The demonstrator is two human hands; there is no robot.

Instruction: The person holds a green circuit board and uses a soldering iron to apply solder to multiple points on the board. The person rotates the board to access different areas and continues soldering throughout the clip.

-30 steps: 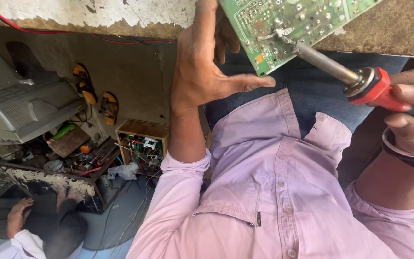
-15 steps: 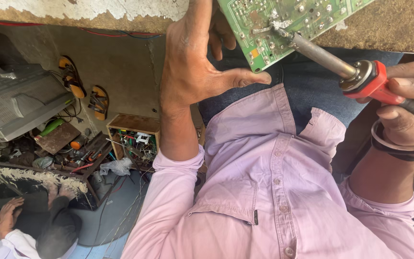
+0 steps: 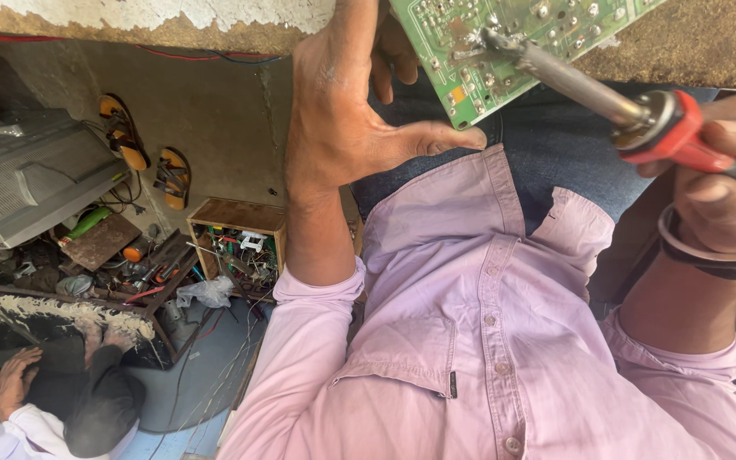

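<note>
I see my left hand [image 3: 342, 128] with its fingers grasping the edge of the green circuit board [image 3: 504, 43] at the top of view, a light, stiff, fragile thing best held by its bare rim. My right hand [image 3: 726, 179] is clenched around the red-collared soldering iron [image 3: 623, 106], tip touching the board. Lower left, an open wooden box [image 3: 236, 243] holds a tangle of wires and small parts.

A pair of sandals [image 3: 142, 156] and an open wooden box [image 3: 236, 247] of parts rest on the concrete floor [image 3: 215, 111], left of the fingers [image 3: 436, 136].
</note>
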